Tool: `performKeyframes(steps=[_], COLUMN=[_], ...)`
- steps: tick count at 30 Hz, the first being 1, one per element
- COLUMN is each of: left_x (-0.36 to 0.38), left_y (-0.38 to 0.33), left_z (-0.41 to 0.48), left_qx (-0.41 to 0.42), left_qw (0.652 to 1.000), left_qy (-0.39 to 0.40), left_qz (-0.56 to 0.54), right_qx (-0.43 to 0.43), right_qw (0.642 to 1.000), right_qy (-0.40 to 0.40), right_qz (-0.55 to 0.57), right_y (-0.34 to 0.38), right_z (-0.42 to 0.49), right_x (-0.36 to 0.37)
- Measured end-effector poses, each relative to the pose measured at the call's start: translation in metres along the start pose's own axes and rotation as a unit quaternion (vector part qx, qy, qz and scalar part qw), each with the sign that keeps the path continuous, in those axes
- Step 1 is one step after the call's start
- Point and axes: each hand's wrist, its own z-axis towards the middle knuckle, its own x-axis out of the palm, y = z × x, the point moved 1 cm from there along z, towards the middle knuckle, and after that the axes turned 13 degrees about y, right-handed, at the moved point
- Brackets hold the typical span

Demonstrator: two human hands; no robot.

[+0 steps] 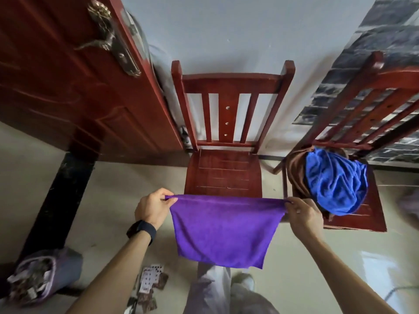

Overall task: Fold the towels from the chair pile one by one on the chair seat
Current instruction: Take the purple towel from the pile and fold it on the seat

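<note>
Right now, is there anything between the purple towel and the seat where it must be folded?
Nothing visible. The left hand and right hand pinch the top corners of the towel before the seat, whose slats show bare. The pile lies aside on the right chair.

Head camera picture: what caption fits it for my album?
The left hand and right hand pinch the top corners of a purple towel before the chair seat.

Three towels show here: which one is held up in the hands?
The purple towel, pinched at its top corners by the left hand and right hand, hanging spread out. The blue towel and brown towel lie bunched on the right-hand chair.
</note>
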Motion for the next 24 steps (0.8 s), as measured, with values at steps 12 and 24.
performKeyframes(steps=[12, 24], left_x=[0.065, 0.118], left_y=[-0.008, 0.01], left_z=[0.253, 0.326], left_qx=[-0.063, -0.095], left_qw=[0.99, 0.976], left_qy=[0.088, 0.112], left_qz=[-0.095, -0.159], right_qx=[0.193, 0.213], right_qw=[0.969, 0.957], right_qy=[0.045, 0.143], right_qz=[0.147, 0.132], right_y=[0.017, -0.02], right_z=[0.232, 0.276], right_x=[0.1, 0.148])
